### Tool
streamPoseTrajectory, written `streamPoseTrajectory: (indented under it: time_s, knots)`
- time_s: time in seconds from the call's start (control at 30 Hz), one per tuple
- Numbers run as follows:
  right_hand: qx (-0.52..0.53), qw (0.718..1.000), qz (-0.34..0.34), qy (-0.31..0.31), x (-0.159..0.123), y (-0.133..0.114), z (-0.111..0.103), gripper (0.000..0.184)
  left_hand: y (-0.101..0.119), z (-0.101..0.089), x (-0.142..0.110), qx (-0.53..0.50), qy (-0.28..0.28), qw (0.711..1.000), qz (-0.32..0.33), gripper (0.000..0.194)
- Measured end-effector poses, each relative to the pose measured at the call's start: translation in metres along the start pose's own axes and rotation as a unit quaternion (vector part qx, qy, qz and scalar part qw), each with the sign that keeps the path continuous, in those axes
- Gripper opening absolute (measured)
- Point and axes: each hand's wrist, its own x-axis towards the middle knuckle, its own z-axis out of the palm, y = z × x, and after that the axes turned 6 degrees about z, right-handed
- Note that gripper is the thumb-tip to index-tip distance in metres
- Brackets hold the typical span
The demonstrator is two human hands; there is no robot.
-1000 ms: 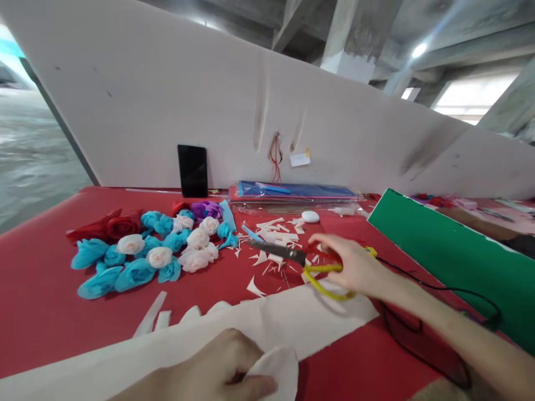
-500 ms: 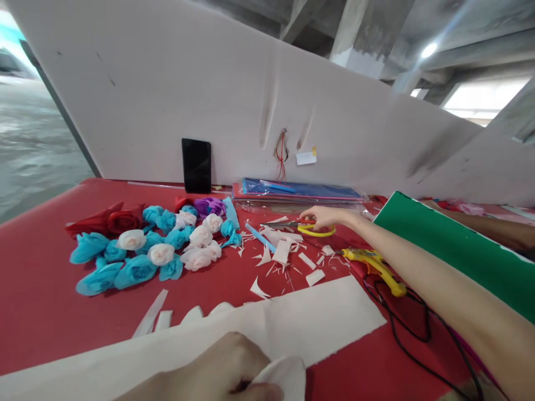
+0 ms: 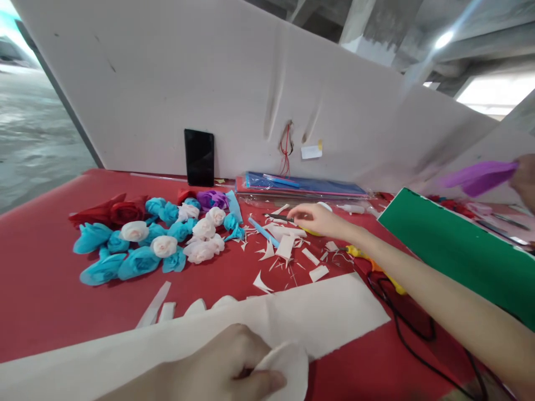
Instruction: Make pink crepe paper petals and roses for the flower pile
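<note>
At the bottom of the head view my left hand (image 3: pixel 234 356) pinches a rounded white paper piece (image 3: pixel 290 367) between thumb and fingers. Beneath it a long white paper strip (image 3: pixel 321 312) stretches across the table. My right hand (image 3: pixel 320 220) reaches over the scraps with its fingers closed round the handles of a pair of scissors (image 3: pixel 281 217). The dark blades point left; a bit of yellow handle shows under the palm. White paper scraps (image 3: pixel 286 247) and a light blue stick (image 3: pixel 263 231) lie in front of that hand.
Blue, white, red and purple paper flowers (image 3: pixel 139 262) lie left. A yellow glue gun (image 3: pixel 357 253) with black cord (image 3: pixel 401 328) lies partly under my right forearm. A green board (image 3: pixel 451 256) stands right; beyond it another person's hand (image 3: pixel 525 178) holds purple paper (image 3: pixel 485 175). A phone (image 3: pixel 199 159) leans on the panel.
My right hand has moved slightly left and closed over the scissors' handles, which showed more before. Another person's hand with purple paper has come in at the right. My left hand keeps its pinch.
</note>
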Motion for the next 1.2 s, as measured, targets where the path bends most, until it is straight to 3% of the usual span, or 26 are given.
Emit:
streamPoseTrajectory:
  time_s: [0.1, 0.2, 0.3, 0.37, 0.43, 0.53, 0.67, 0.83, 1.0, 1.2]
  knots:
    - [0.08, 0.988, -0.065, -0.112, -0.049, -0.031, 0.015, 0.022, -0.002, 0.002, -0.002, -0.011, 0.005, 0.999, -0.035, 0.046]
    - [0.17, 0.959, -0.105, -0.201, -0.092, -0.045, 0.039, 0.027, -0.002, 0.003, -0.001, -0.03, 0.014, 0.998, -0.051, 0.042]
    - [0.23, 0.956, -0.064, -0.169, -0.118, -0.049, 0.068, 0.022, -0.003, 0.002, 0.002, -0.027, 0.017, 0.999, -0.042, 0.039]
    - [0.256, 0.961, -0.02, -0.103, -0.126, -0.051, 0.084, 0.008, -0.003, 0.002, 0.003, -0.006, 0.016, 1.0, -0.02, 0.04]
    - [0.292, 0.954, 0.02, -0.063, -0.128, -0.051, 0.092, 0.008, 0.0, 0.002, 0.003, -0.005, 0.003, 1.0, -0.005, 0.042]
    - [0.345, 0.935, 0.053, -0.064, -0.128, -0.04, 0.084, 0.013, 0.008, 0.003, 0.002, 0.011, 0.017, 0.999, 0.045, 0.033]
    - [0.324, 0.94, 0.054, -0.093, -0.126, -0.007, 0.059, 0.021, 0.017, 0.004, 0.001, 0.152, 0.091, 0.975, 0.132, 0.018]
    - [0.263, 0.956, 0.063, -0.114, -0.133, 0.02, 0.043, 0.03, 0.016, 0.005, 0.002, 0.285, -0.003, 0.955, 0.078, 0.054]
    - [0.233, 0.962, 0.061, -0.132, -0.148, 0.019, 0.043, 0.025, 0.026, 0.006, 0.0, 0.314, -0.057, 0.945, 0.073, 0.049]
    - [0.157, 0.976, 0.072, -0.134, -0.16, 0.006, 0.042, 0.03, 0.032, 0.008, -0.005, 0.347, -0.04, 0.931, 0.104, 0.043]
